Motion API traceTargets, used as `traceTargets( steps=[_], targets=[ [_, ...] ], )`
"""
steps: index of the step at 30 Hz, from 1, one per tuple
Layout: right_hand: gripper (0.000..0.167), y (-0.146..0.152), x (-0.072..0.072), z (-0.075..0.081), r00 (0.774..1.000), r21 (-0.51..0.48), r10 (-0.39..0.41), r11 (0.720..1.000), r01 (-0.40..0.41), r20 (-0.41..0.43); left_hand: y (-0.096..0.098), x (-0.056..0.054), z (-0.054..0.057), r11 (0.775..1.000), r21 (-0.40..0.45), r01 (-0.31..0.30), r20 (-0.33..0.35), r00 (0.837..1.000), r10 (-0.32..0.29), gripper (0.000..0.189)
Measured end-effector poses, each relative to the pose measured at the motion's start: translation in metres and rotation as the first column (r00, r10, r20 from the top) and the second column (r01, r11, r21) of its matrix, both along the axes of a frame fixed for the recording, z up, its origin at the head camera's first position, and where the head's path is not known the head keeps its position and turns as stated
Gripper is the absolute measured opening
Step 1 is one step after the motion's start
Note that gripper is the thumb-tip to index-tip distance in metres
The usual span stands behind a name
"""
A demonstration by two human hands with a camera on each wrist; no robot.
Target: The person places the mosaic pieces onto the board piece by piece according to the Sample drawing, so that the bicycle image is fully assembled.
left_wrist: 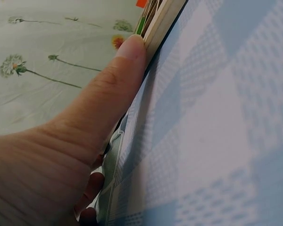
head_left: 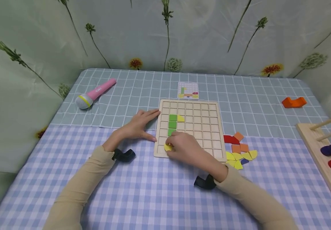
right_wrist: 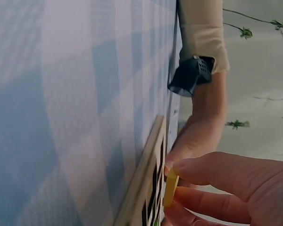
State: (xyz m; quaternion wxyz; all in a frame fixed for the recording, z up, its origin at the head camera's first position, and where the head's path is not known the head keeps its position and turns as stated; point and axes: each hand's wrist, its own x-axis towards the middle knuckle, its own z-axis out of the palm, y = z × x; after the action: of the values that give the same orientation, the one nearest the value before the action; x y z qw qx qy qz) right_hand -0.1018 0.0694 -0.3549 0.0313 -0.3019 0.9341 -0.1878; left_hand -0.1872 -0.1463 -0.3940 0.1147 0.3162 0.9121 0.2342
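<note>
A square wooden grid board (head_left: 192, 134) lies mid-table. My left hand (head_left: 138, 125) rests at its left side, thumb and fingertips touching the edge with the fingers spread. Over the lower left squares, my right hand (head_left: 185, 146) pinches a yellow quarter-round tile (head_left: 168, 147) between thumb and fingers; in the right wrist view this yellow tile (right_wrist: 170, 187) is tilted on edge close over the board. Green square tiles (head_left: 172, 125) fill a column on the left of the grid, the lowest partly hidden by the right hand. Beside the top one sits another yellow tile (head_left: 181, 118).
Right of the board lie loose yellow tiles (head_left: 237, 156), orange squares (head_left: 236, 148), a red piece (head_left: 231, 139) and a blue piece (head_left: 244, 161). A pattern card (head_left: 188, 90) is behind the board. Farther out are a pink toy microphone (head_left: 96, 93), an orange block (head_left: 294, 102) and a wooden bead rack (head_left: 320, 163).
</note>
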Motion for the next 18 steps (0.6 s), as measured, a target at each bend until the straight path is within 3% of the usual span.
traceTargets(
  steps=[7, 18],
  targets=[
    [0.011, -0.01, 0.0, -0.006, 0.999, -0.018, 0.032, 0.999, -0.033, -0.044, 0.0, 0.0, 0.0, 1.0, 0.012, 0.003, -0.01, 1.0, -0.003, 0.107],
    [0.013, -0.015, -0.002, -0.012, 0.996, -0.011, 0.019, 1.0, -0.02, -0.083, 0.0, -0.002, 0.0, 1.0, 0.007, 0.0, -0.011, 1.0, 0.0, 0.107]
  ],
)
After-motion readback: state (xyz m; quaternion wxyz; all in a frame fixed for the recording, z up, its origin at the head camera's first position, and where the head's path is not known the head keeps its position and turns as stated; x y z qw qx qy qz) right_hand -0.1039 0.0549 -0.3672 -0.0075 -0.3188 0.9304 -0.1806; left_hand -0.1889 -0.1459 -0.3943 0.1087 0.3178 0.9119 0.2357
